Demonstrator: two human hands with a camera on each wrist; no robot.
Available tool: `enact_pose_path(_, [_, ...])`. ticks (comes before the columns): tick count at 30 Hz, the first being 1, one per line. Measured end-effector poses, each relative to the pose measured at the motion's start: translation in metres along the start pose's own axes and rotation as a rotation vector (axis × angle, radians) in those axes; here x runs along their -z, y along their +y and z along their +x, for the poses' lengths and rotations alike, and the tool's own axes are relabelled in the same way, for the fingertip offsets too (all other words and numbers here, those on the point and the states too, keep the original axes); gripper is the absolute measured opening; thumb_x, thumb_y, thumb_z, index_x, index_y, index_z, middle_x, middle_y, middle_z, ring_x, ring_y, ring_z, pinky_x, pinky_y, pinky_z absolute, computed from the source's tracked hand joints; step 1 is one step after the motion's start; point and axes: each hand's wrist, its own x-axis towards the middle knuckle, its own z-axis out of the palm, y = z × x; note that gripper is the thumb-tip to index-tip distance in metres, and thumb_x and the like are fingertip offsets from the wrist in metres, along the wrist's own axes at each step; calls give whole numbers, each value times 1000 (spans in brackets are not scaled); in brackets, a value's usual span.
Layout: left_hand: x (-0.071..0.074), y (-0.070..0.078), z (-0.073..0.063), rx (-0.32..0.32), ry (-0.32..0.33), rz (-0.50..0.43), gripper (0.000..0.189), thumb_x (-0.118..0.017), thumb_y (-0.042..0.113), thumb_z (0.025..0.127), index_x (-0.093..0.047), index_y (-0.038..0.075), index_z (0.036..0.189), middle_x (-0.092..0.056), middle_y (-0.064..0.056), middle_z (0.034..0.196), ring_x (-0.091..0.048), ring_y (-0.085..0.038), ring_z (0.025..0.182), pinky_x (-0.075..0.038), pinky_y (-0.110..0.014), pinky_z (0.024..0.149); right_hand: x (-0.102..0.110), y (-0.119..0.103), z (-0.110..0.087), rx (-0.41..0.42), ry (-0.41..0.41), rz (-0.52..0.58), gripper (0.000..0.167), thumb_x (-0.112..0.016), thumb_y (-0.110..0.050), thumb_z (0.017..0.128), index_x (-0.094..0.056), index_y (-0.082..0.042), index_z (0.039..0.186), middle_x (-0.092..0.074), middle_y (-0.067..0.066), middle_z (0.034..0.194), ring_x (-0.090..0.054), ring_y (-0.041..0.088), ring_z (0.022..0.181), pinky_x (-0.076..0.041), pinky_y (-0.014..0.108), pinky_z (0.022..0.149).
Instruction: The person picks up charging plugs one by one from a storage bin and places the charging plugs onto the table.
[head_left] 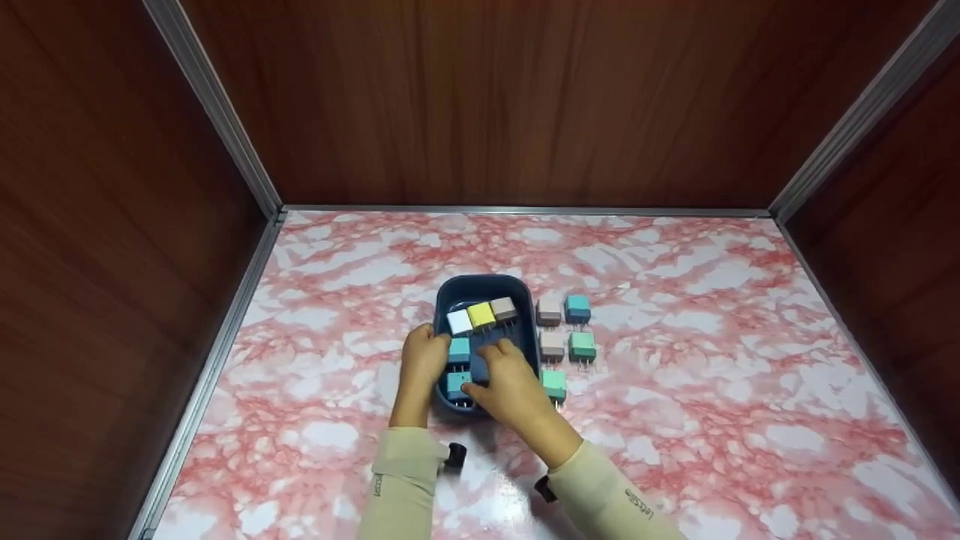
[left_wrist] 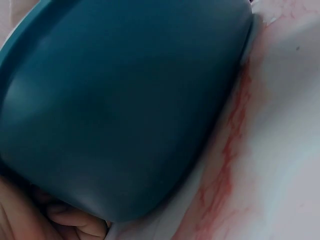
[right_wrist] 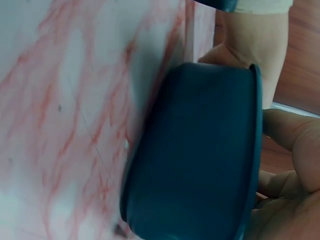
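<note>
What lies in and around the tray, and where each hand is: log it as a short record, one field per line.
Surface: red-and-white marbled tabletop
Container: dark blue tray
Blocks in view: five inside, five outside, mostly pinned
Inside, far end: white block, yellow block, beige block, in a row
Inside, left side: far blue block, near blue block
Outside, right: two beige blocks, one blue block, two green blocks
Left hand: grips the tray's left rim
Right hand: over the tray's interior; cannot tell whether it holds anything
</note>
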Motion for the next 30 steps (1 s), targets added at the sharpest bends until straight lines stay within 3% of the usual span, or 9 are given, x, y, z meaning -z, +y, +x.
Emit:
enact_pose_path(10, [0,0,0,1,-5,-4,20,-58,14,84,-47,15,67,-43,-1,64,-43,-21,62,-35,-33,57,-13,-4,3,-57,-44,-15,64,-86,-33,80,-63,2,128,-59,16,122,-61,30,113,-52,44,98])
enact_pose_path(30, [0,-2,1,-1,10,-20,21,-57,13,82,-44,14,66,-41,-1,62,-39,-20,61,-33,-32,56,-22,-12,12,-53,-80,3,54,-89,-28,76,-66,2,116,-60,14,112,-63,28,101,-55,42,90])
